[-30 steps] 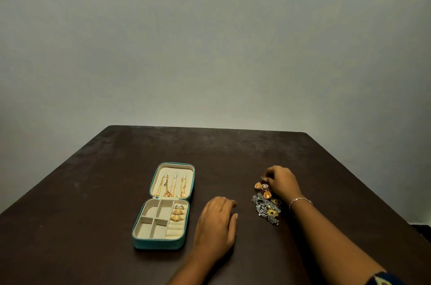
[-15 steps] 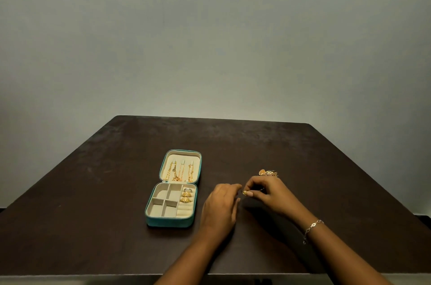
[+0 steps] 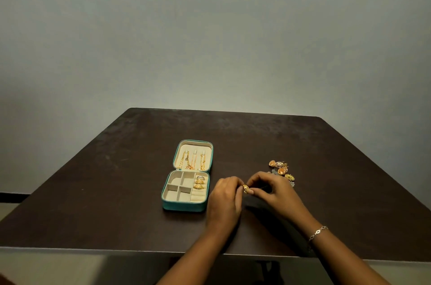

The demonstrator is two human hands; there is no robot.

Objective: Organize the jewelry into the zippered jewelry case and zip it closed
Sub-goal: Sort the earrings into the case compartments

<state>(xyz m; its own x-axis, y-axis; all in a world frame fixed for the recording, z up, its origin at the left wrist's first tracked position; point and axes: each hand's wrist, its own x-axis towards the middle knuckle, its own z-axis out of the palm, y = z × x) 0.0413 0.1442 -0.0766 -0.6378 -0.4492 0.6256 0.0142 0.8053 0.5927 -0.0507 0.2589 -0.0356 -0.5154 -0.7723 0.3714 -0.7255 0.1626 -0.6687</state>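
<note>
In the head view, a teal zippered jewelry case [image 3: 186, 206] lies open at the centre of a dark brown table [image 3: 116, 203], with gold chains [image 3: 192, 161] in its lid and gold rings [image 3: 200, 183] in its right-hand slot. Just right of the case, the right hand [image 3: 274, 195] pinches a small gold ring [image 3: 245, 188] between thumb and forefinger. The left hand [image 3: 225, 200] curls its fingers against that ring; whether they grip it cannot be told. A pile of loose jewelry [image 3: 281, 169] lies right of centre in the frame, beyond the right hand.

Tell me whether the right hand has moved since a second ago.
Yes. The right hand has left the loose jewelry pile and come leftward toward the jewelry case, now pinching a gold ring beside the left hand.
</note>
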